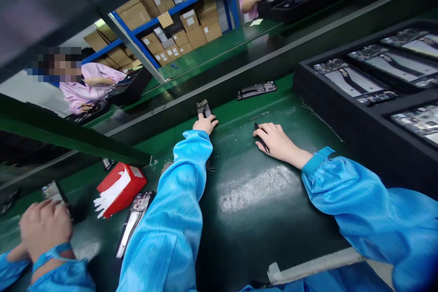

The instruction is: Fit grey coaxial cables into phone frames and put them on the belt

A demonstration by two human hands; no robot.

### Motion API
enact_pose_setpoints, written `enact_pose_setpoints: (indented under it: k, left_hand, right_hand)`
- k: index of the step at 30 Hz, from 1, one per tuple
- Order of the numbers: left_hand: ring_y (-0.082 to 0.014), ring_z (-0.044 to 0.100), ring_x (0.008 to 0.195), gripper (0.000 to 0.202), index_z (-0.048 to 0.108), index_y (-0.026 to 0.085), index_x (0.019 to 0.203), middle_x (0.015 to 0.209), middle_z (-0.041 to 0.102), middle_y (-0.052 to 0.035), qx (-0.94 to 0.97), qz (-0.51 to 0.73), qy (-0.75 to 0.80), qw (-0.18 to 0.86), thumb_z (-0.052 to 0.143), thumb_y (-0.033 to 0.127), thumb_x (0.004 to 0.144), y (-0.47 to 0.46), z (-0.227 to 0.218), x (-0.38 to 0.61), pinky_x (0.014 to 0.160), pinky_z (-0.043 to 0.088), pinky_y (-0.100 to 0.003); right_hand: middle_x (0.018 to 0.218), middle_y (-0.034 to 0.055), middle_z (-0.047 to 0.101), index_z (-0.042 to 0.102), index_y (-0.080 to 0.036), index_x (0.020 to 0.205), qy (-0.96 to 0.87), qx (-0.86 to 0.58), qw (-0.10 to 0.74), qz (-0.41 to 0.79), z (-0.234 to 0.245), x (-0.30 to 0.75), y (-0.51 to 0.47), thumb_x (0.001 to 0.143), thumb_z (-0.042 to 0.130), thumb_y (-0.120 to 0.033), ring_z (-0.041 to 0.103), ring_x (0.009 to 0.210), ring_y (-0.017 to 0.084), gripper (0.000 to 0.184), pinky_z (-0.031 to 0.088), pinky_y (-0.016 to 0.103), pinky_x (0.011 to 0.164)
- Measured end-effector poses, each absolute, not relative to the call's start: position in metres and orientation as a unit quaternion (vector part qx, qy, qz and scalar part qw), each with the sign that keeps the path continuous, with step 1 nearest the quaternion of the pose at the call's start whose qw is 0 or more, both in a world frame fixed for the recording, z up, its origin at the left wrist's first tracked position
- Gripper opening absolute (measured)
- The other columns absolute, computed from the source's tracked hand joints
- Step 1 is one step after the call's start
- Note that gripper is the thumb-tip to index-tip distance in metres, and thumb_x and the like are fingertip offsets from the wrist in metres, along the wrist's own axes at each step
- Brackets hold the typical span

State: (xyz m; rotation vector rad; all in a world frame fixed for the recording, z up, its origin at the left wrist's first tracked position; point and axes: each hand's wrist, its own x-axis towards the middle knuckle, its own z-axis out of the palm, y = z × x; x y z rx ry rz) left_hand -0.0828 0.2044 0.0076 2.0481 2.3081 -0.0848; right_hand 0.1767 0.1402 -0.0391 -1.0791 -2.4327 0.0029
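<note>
My left hand (205, 124) reaches to the far side of the green bench, its fingers closed over the near end of an opened phone (204, 108) with bare circuit parts showing. That grip is partly hidden by the back of the hand. My right hand (278, 142) rests low over the bench, fingers curled round a slim black tool (266, 146) that looks like tweezers. Another opened phone (256, 90) lies beyond, between the two hands, touched by neither. Below my left forearm, a small bunch of thin wires (166, 166) is partly covered by the sleeve.
Black foam trays (345, 114) of opened phones stand at right. A red box (132, 187) with white strips and an opened phone (135, 219) lie left of my sleeve. A neighbour's hand (48, 226) is at lower left. A green post (78, 132) slants across; people in pink work beyond.
</note>
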Motion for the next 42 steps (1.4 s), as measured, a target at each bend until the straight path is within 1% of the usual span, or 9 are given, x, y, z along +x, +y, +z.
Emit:
enact_pose_setpoints:
  k: [5,9,12,18,25,28,32,38,42]
  left_hand:
    - [-0.0240,0.055,0.100,0.037,0.047,0.037,0.119,0.122,0.033,-0.0059,0.729,-0.015,0.684,0.034,0.043,0.048,0.084,0.151,0.016,-0.055,0.090,0.044,-0.038]
    - [-0.0266,0.040,0.118,0.038,0.046,0.031,0.121,0.133,0.025,-0.0075,0.859,0.028,0.508,0.049,0.051,0.036,0.083,0.092,0.014,-0.050,0.098,0.039,-0.040]
    - [-0.0272,0.036,0.121,0.039,0.045,0.022,0.119,0.132,0.027,-0.0124,0.851,0.060,0.521,0.026,0.053,0.027,0.081,0.073,0.013,-0.069,0.098,0.038,-0.043]
    - [-0.0282,0.039,0.117,0.005,0.055,0.014,0.077,0.116,0.044,-0.0132,0.843,0.033,0.536,-0.016,0.051,0.013,0.077,0.074,0.009,-0.095,0.095,0.039,-0.044]
    - [-0.0143,0.052,0.079,0.012,0.054,0.019,0.085,0.086,0.053,-0.0034,0.855,0.111,0.502,0.070,0.042,0.018,0.085,0.053,0.001,-0.044,0.072,0.047,-0.026]
    - [-0.0141,0.051,0.073,0.013,0.054,0.018,0.081,0.077,0.052,-0.0024,0.844,0.145,0.512,0.067,0.041,0.018,0.085,0.049,-0.007,-0.031,0.066,0.045,-0.025]
    - [-0.0149,0.049,0.071,0.013,0.053,0.018,0.076,0.073,0.051,-0.0025,0.840,0.171,0.513,0.053,0.042,0.017,0.083,0.047,-0.016,-0.030,0.065,0.044,-0.026]
    - [-0.0151,0.048,0.070,0.015,0.053,0.017,0.073,0.070,0.051,-0.0026,0.839,0.172,0.516,0.031,0.041,0.019,0.083,0.043,-0.020,-0.026,0.064,0.042,-0.026]
    - [-0.0147,0.048,0.069,0.017,0.054,0.017,0.073,0.071,0.052,-0.0027,0.839,0.171,0.516,0.013,0.041,0.019,0.084,0.042,-0.020,-0.025,0.063,0.041,-0.025]
  right_hand:
    - [0.108,0.0141,0.052,0.055,-0.016,0.100,-0.897,-0.371,0.240,-0.002,-0.036,0.175,0.138,0.081,0.046,-0.023,0.044,0.101,0.027,0.022,0.033,0.039,0.080]
    - [0.112,0.0149,0.051,0.055,-0.015,0.101,-0.922,-0.297,0.247,-0.020,-0.032,0.169,0.132,0.082,0.045,-0.021,0.042,0.107,0.026,0.023,0.031,0.039,0.085]
    - [0.104,0.0131,0.054,0.057,-0.016,0.096,-0.939,-0.260,0.226,-0.025,-0.029,0.163,0.125,0.082,0.046,-0.023,0.046,0.096,0.024,0.020,0.032,0.037,0.081]
    - [0.080,0.0075,0.051,0.058,-0.017,0.082,-0.952,-0.249,0.179,-0.026,-0.025,0.159,0.104,0.083,0.043,-0.022,0.043,0.070,0.017,0.015,0.029,0.030,0.062]
    - [0.085,0.0076,0.052,0.058,-0.017,0.091,-0.939,-0.266,0.193,0.105,-0.015,0.169,0.086,0.084,0.044,-0.027,0.050,0.066,0.015,0.020,0.037,0.027,0.058]
    - [0.087,0.0067,0.061,0.059,-0.017,0.099,-0.891,-0.285,0.261,0.237,-0.007,0.164,0.091,0.086,0.042,-0.025,0.057,0.073,0.016,0.023,0.043,0.028,0.064]
    - [0.089,0.0022,0.068,0.063,-0.020,0.091,-0.792,-0.339,0.304,0.407,-0.001,0.152,0.095,0.082,0.051,-0.027,0.063,0.080,0.016,0.017,0.047,0.028,0.072]
    - [0.082,0.0051,0.059,0.063,-0.016,0.078,-0.789,-0.345,0.323,0.392,-0.008,0.149,0.093,0.080,0.054,-0.029,0.058,0.074,0.015,0.016,0.046,0.029,0.069]
    - [0.083,0.0039,0.058,0.058,-0.018,0.079,-0.797,-0.326,0.320,0.396,-0.011,0.151,0.091,0.077,0.053,-0.020,0.057,0.076,0.015,0.006,0.046,0.029,0.070]
